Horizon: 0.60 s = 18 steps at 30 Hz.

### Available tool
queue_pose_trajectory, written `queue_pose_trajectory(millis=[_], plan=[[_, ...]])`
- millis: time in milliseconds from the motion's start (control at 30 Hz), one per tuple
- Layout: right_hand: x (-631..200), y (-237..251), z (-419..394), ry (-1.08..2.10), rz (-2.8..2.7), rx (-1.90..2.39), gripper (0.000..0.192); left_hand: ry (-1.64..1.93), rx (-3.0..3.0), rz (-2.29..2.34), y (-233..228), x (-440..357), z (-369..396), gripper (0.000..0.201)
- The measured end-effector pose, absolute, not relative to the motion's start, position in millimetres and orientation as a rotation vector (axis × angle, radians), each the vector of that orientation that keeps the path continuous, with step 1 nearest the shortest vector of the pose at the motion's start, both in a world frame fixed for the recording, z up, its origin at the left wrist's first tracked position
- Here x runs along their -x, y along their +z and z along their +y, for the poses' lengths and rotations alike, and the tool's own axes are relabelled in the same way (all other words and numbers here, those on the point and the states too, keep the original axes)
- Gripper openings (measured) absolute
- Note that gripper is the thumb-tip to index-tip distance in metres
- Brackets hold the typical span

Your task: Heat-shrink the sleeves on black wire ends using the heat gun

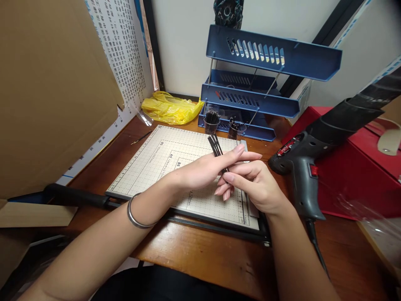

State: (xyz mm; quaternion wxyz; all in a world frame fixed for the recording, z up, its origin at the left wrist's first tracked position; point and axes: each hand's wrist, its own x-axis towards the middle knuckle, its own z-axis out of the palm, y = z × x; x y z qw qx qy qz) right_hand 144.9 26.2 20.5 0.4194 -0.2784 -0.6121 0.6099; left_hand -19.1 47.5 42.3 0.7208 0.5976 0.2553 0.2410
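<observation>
Left hand (206, 169) and right hand (253, 184) together above the cutting mat (156, 163), both pinching thin black sticks (216, 146), heat gun (300, 167) just right of mat

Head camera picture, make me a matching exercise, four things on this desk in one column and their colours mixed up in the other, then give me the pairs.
Things:
1. plastic bag
2. letter trays
3. box
4. thin sticks, held between the left hand and the right hand

Colours:
A. red
B. black
C. yellow
D. blue

Pairs: 1-C, 2-D, 3-A, 4-B
</observation>
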Motion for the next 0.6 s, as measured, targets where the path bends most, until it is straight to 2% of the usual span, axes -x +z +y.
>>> queue_pose_trajectory(millis=[233,467,600], plan=[[-147,22,25,1.582,-1.537,0.727,0.019,0.703,-1.264,0.444,41,19,47,0.055],[-147,22,27,1.586,-1.607,0.726,0.023,0.529,-1.398,0.599,47,22,44,0.069],[-147,21,27,1.565,-1.593,0.704,0.022,0.495,-1.490,0.638,52,23,42,0.066]])
